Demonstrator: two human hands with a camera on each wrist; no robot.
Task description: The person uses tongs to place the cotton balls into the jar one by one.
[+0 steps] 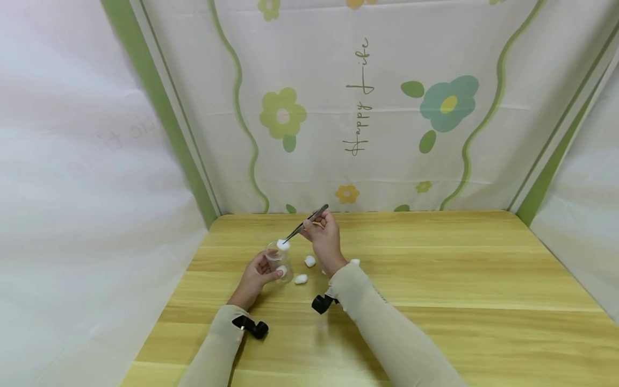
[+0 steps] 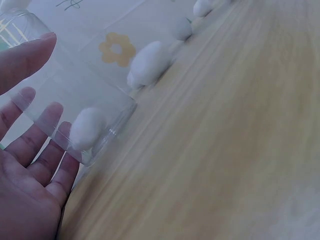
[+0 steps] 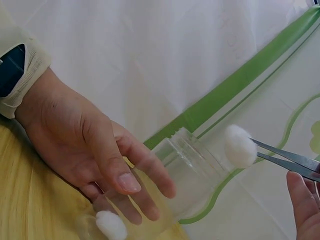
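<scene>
My left hand (image 1: pixel 253 279) holds a clear plastic jar (image 1: pixel 272 257), thumb on the near side and fingers round the far side. One white cotton ball (image 2: pixel 89 129) lies at the bottom of the jar, seen through its wall. Between thumb and fingers my right hand (image 1: pixel 327 242) pinches metal tweezers (image 1: pixel 304 224), slanting down to the left. Their tips grip another cotton ball (image 3: pixel 240 146), which is at the jar's open mouth in the right wrist view. From the head view, this ball overlaps the jar's rim.
On the wooden table (image 1: pixel 435 269) lie loose cotton balls, one (image 1: pixel 310 261) right of the jar and another (image 1: pixel 301 279) nearer to me. One more (image 1: pixel 355 262) shows partly behind the right wrist. A flower-printed curtain (image 1: pixel 314 161) stands along the table's back edge.
</scene>
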